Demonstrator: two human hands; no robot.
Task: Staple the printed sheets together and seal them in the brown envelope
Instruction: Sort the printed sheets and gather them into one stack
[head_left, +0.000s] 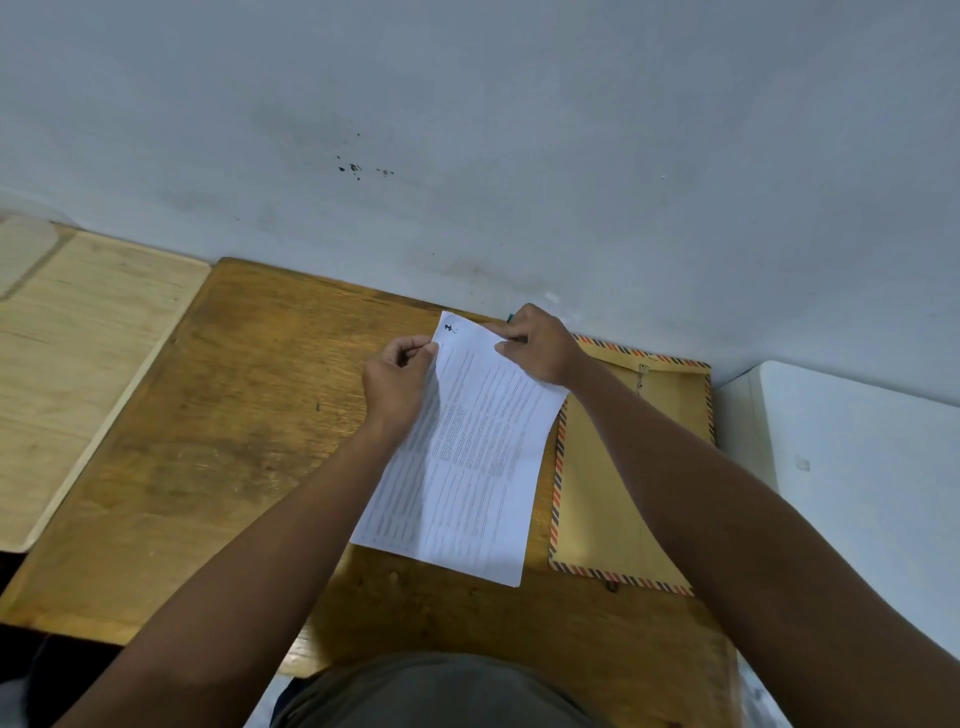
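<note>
Both forearms reach up from 6 o'clock over the brown desk (218, 415) to the far end of the sheets (467, 457). Left hand (397, 376): fingers curled, the left top edge of the sheets is pinched between thumb and fingertips. Right hand (540, 345): fingers bent down on the right top corner, the paper held there; something teal shows at its knuckles, too hidden to be named.

Sheets are laid on the desk with the long axis from 7 to 1 o'clock, the top end under both hands. Envelope (623, 493) lies flat just beside them at 3 o'clock, partly covered by the right forearm, long axis nearly parallel; the right hand is judged the nearer to it. No stapler can be seen.

Writing: a dark handwritten mark (451, 328) at the top left corner, not readable; printed lines too small to be read. Envelope border is striped red and dark.
</note>
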